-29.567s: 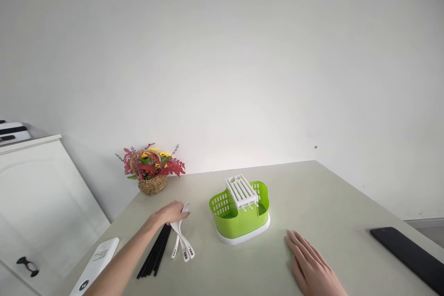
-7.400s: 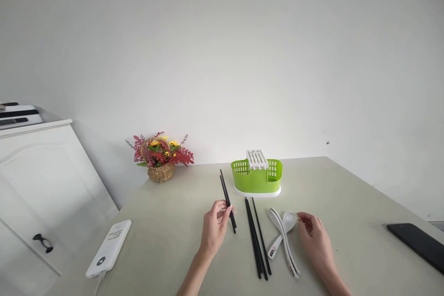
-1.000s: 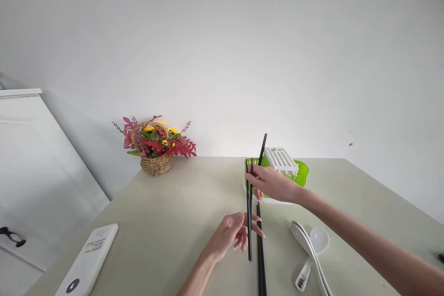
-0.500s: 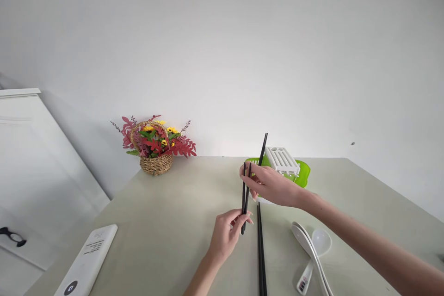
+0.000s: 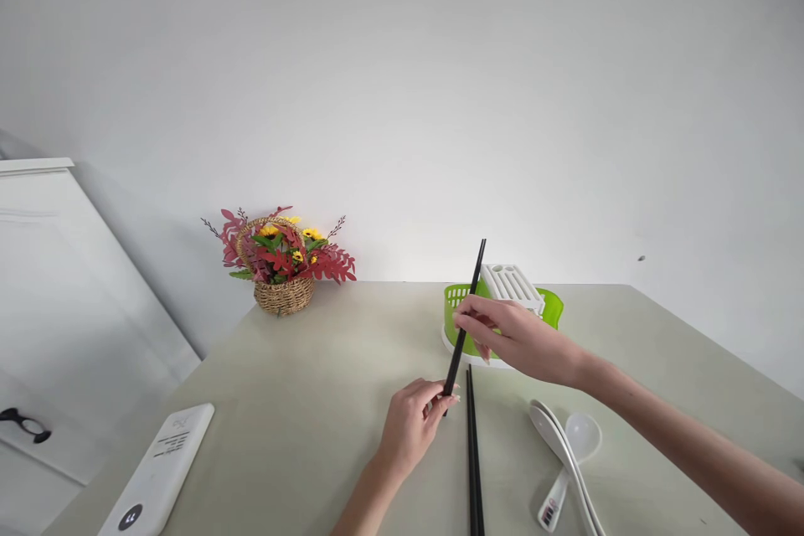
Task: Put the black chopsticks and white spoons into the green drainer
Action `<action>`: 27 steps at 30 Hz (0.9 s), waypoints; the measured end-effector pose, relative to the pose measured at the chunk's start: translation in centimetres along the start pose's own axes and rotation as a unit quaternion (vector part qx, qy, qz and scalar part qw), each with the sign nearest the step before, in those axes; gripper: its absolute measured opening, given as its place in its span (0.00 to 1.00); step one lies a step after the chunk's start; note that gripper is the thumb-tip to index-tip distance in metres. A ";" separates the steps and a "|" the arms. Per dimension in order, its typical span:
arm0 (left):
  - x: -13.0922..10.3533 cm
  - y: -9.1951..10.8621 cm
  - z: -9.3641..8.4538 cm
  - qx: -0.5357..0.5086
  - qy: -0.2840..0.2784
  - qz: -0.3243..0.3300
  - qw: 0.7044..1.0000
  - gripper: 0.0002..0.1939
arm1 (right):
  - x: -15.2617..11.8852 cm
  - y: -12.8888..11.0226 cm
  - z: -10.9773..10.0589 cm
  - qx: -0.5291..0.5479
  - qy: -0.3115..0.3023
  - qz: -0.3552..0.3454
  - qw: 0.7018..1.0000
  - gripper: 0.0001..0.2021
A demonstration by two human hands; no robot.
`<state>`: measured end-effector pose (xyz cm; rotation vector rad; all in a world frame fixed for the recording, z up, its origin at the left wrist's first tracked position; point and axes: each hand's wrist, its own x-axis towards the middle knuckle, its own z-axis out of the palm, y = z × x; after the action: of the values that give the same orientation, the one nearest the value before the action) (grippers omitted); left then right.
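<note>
Black chopsticks (image 5: 456, 363) slant upward between my two hands. My left hand (image 5: 409, 425) pinches them near their lower end. Higher up, my right hand (image 5: 512, 332) has its fingers closed round them. Just behind is a green utensil holder (image 5: 457, 296) on a white base, with a white slotted rack (image 5: 513, 286) on top, partly hidden by my right hand. Another pair of black chopsticks (image 5: 479, 264) rises beside the rack; their lower part is hidden behind my hand. More black chopsticks (image 5: 473, 456) lie on the table below my right hand.
White spoons (image 5: 562, 456) lie crossed on the table at the right, under my right forearm. A white flat device (image 5: 164, 461) lies at the front left. A wicker basket of artificial flowers (image 5: 282, 298) stands at the back left, near a white cabinet (image 5: 81, 293).
The chopsticks in my hands have come together from slightly apart and now lean to the right. My right hand has moved a little right and down; my left hand has hardly moved.
</note>
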<state>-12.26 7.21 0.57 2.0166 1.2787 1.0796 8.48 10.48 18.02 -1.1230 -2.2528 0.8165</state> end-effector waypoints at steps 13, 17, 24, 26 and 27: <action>0.0 0.1 -0.1 0.011 -0.028 -0.013 0.999 0.12 | -1.2 0.7 0.1 -0.025 0.035 -0.006 0.999 0.16; 0.0 0.1 -0.1 0.011 -0.025 -0.016 0.999 0.12 | -1.3 0.7 0.1 -0.030 0.034 -0.012 0.999 0.16; 0.0 0.1 -0.2 0.011 -0.017 -0.014 1.000 0.12 | -1.4 0.1 0.2 -0.039 0.032 -0.020 0.999 0.17; -0.1 0.1 -0.2 0.019 -0.015 -0.011 1.000 0.12 | -1.5 0.1 0.2 -0.043 0.032 -0.023 0.998 0.16; -0.1 0.1 -0.2 0.022 -0.016 -0.009 1.000 0.12 | -1.5 0.1 0.2 -0.043 0.032 -0.020 0.998 0.15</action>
<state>-12.44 7.11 0.72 2.0431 1.3118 1.0154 9.20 9.18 17.58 -1.1213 -2.2693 0.6643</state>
